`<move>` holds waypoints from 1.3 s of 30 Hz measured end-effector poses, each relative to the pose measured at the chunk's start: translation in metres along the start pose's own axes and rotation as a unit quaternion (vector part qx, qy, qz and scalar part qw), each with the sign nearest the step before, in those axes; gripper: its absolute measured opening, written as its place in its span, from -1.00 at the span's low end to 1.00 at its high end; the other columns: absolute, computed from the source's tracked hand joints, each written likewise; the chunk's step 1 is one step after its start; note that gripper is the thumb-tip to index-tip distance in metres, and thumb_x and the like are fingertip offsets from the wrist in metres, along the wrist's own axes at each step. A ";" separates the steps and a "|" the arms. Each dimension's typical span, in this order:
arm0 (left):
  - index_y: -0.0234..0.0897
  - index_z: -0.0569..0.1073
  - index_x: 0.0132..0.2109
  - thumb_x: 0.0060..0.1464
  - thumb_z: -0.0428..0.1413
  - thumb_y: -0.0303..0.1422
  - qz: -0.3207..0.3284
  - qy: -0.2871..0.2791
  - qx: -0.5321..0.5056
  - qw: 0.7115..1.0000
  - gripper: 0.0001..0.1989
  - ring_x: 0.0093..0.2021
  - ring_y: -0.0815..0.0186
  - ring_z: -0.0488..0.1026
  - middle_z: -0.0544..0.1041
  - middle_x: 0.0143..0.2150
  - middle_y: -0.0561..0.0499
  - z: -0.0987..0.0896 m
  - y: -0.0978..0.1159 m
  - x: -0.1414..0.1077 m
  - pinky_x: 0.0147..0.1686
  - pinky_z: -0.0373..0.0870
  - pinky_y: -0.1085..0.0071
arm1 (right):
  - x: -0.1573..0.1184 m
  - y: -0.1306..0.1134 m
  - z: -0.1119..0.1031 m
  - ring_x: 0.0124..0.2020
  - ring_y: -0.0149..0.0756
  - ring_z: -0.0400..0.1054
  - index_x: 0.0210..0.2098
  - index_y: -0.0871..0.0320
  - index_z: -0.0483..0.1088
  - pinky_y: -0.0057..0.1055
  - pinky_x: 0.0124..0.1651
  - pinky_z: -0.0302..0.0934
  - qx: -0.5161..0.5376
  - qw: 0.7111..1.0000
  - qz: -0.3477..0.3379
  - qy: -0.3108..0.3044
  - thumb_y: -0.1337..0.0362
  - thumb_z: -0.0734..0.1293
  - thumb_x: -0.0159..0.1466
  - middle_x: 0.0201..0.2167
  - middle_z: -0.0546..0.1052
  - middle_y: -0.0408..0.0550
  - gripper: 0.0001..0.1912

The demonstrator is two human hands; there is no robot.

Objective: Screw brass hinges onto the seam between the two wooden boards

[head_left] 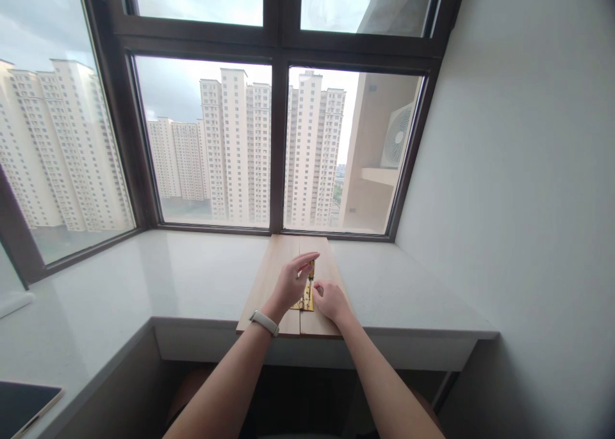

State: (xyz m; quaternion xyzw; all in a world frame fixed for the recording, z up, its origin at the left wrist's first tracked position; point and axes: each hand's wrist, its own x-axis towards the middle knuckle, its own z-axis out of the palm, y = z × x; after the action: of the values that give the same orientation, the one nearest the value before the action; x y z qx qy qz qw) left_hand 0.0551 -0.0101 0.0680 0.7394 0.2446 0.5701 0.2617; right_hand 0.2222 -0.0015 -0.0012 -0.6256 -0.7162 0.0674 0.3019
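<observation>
Two pale wooden boards [283, 256] lie side by side, with a gold-coloured metal hinge [296, 305] across their seam. A screwdriver [312, 271] with a yellow and black handle stands roughly upright over the hinge, its shaft pointing down. My left hand [289, 282] is at the handle, fingers stretched over it and thumb beside it. My right hand [331, 299] rests on the right board, fingers curled and pinched close to the shaft; what they hold is too small to tell. Small dark spots show on the hinge.
The boards lie on a white window counter [206, 275], reaching its front edge. A brown window frame [277, 150] rises behind, and a white wall [509, 170] stands at the right. A dark flat device [26, 407] lies at the lower left.
</observation>
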 end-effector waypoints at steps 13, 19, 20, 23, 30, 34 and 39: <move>-0.12 0.56 0.18 0.31 0.09 -0.38 -0.005 0.001 0.007 1.000 -0.65 0.02 0.22 0.57 0.58 0.07 -0.11 -0.001 0.000 -0.003 0.02 0.58 0.24 | 0.000 0.000 0.000 -0.16 -0.18 0.49 -0.17 0.13 0.60 -0.41 -0.07 0.20 -0.007 1.000 -0.001 0.000 0.27 0.30 0.33 -0.22 0.64 0.05 -0.78; -0.16 0.56 0.17 0.32 0.04 -0.45 -0.017 -0.022 -0.017 0.999 -0.64 0.13 0.19 0.52 0.59 0.12 -0.12 0.001 0.002 -0.002 0.12 0.52 0.18 | 0.000 0.001 0.000 -0.16 -0.19 0.49 -0.18 0.13 0.60 -0.41 -0.08 0.19 -0.006 1.000 -0.002 0.001 0.28 0.29 0.33 -0.23 0.64 0.05 -0.77; -0.16 0.56 0.16 0.31 0.06 -0.44 -0.020 -0.022 -0.020 0.999 -0.65 0.07 0.20 0.55 0.60 0.07 -0.12 0.001 0.003 -0.002 0.09 0.54 0.19 | 0.000 0.000 0.000 -0.16 -0.18 0.48 -0.18 0.13 0.60 -0.41 -0.08 0.19 -0.005 1.000 -0.003 0.001 0.28 0.29 0.33 -0.23 0.64 0.05 -0.78; -0.14 0.60 0.12 0.27 0.14 -0.41 -0.019 -0.011 -0.004 1.000 -0.69 -0.07 0.25 0.58 0.59 -0.04 -0.09 0.000 0.004 -0.001 -0.01 0.59 0.25 | 0.000 0.000 -0.002 -0.18 -0.18 0.48 -0.20 0.12 0.60 -0.40 -0.09 0.19 -0.003 1.000 -0.003 -0.001 0.27 0.29 0.32 -0.25 0.64 0.05 -0.78; -0.09 0.56 0.18 0.31 0.09 -0.41 0.011 -0.023 0.013 1.000 -0.64 0.08 0.19 0.53 0.55 0.12 -0.13 0.000 0.005 -0.001 0.02 0.57 0.24 | 0.000 0.000 -0.001 -0.19 -0.19 0.48 -0.22 0.13 0.59 -0.41 -0.10 0.19 -0.001 1.000 -0.003 0.001 0.28 0.29 0.32 -0.26 0.63 0.04 -0.79; -0.11 0.55 0.17 0.34 0.01 -0.45 -0.007 -0.033 -0.005 0.999 -0.63 0.16 0.18 0.50 0.55 0.17 -0.12 0.001 0.006 -0.002 0.09 0.54 0.20 | 0.000 0.001 0.000 -0.18 -0.19 0.48 -0.22 0.13 0.59 -0.41 -0.09 0.19 0.002 1.000 -0.002 0.002 0.28 0.29 0.32 -0.26 0.64 0.04 -0.79; -0.14 0.62 0.07 0.31 0.09 -0.42 0.007 -0.002 0.009 1.000 -0.72 -0.05 0.24 0.56 0.59 -0.04 -0.10 0.000 0.005 -0.003 -0.01 0.55 0.26 | 0.001 0.001 0.001 -0.17 -0.19 0.48 -0.21 0.12 0.59 -0.41 -0.08 0.19 0.002 1.000 -0.001 0.003 0.27 0.29 0.32 -0.25 0.64 0.04 -0.79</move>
State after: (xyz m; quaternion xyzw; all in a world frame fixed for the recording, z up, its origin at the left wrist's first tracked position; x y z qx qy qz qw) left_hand 0.0543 -0.0156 0.0690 0.7445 0.2445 0.5681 0.2515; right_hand 0.2224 -0.0004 -0.0020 -0.6243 -0.7161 0.0668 0.3050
